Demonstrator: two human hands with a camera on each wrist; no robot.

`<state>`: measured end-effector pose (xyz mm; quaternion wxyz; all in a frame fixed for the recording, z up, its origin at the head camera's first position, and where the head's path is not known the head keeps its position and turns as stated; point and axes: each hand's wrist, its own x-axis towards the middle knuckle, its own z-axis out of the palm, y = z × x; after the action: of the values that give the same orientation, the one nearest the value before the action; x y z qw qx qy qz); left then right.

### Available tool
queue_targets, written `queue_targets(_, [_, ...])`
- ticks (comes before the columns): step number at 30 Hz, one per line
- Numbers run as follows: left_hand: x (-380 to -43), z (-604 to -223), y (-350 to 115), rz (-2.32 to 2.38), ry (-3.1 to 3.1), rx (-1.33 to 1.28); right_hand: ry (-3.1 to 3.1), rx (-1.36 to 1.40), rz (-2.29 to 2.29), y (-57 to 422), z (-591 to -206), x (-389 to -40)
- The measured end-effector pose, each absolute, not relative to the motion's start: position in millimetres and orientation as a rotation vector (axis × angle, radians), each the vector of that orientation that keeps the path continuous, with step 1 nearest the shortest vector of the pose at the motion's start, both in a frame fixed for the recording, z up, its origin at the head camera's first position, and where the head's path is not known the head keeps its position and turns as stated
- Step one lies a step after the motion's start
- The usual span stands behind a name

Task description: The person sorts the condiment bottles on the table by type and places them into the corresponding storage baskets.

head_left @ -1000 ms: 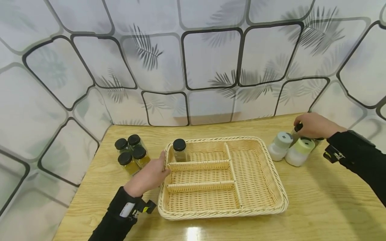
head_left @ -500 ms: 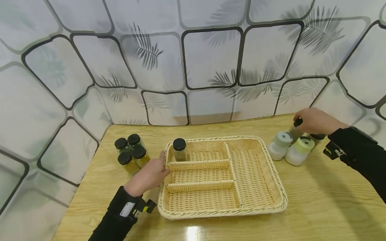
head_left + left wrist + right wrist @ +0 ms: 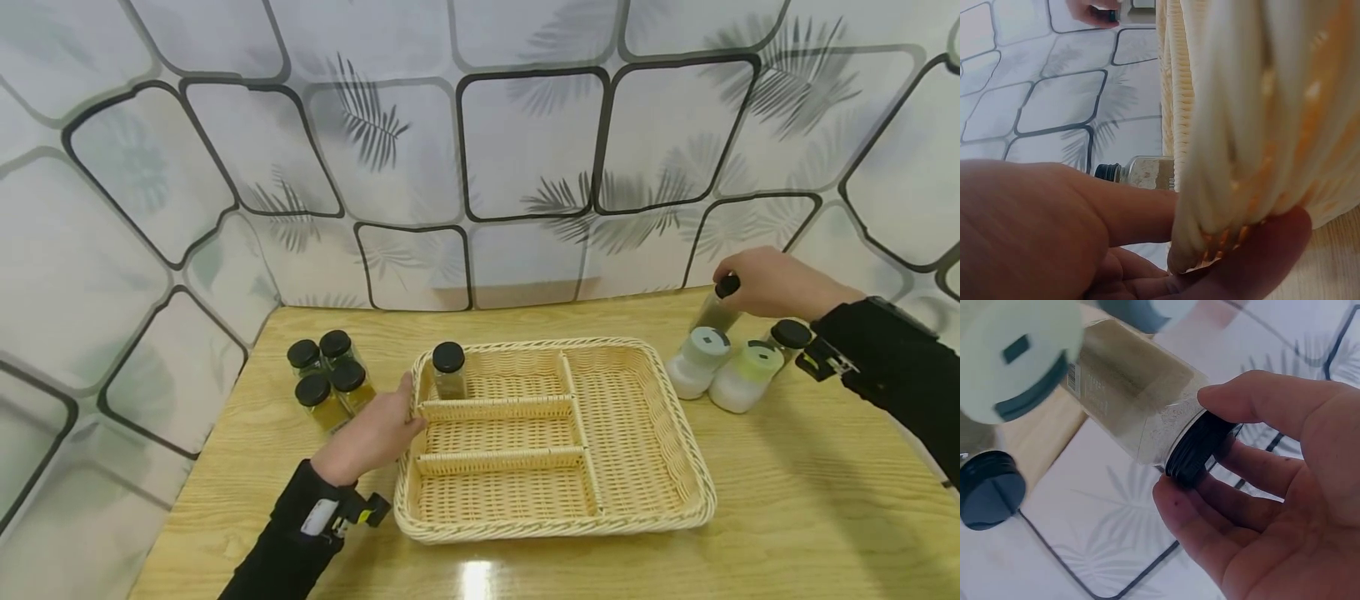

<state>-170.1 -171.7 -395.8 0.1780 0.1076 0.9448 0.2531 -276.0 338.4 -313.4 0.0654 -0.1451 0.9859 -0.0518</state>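
Observation:
My left hand (image 3: 372, 437) grips the left rim of a divided wicker basket (image 3: 555, 528); in the left wrist view its thumb and fingers lie on both sides of the woven rim (image 3: 1210, 156). A glass jar (image 3: 450, 382) with a black lid stands in the basket's back left compartment. At the back right, my right hand (image 3: 783, 282) pinches the black lid of another spice jar (image 3: 714, 313), tilted behind two white-bottomed shakers. Up close, the right wrist view shows pale brown powder in this jar (image 3: 1138, 387), with thumb and fingertips around its lid.
A shaker with a pale green cap (image 3: 699, 362) and one with a yellow-green cap (image 3: 745, 377) stand right of the basket. A black-lidded jar (image 3: 790, 336) is behind them. Several black-lidded jars (image 3: 330, 379) cluster at left. A patterned cloth (image 3: 525, 142) hangs behind the table.
My right hand has moved up and slightly left with the spice jar, away from the shakers. The black-lidded jar behind them shows more fully. My left hand stays on the basket rim.

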Motion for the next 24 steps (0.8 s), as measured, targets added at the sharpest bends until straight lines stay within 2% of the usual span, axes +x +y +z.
queue_targets(24, [-171, -397, -172, 0.704, 2.673, 0.309, 3.035, -0.698, -0.082, 267, -265, -262])
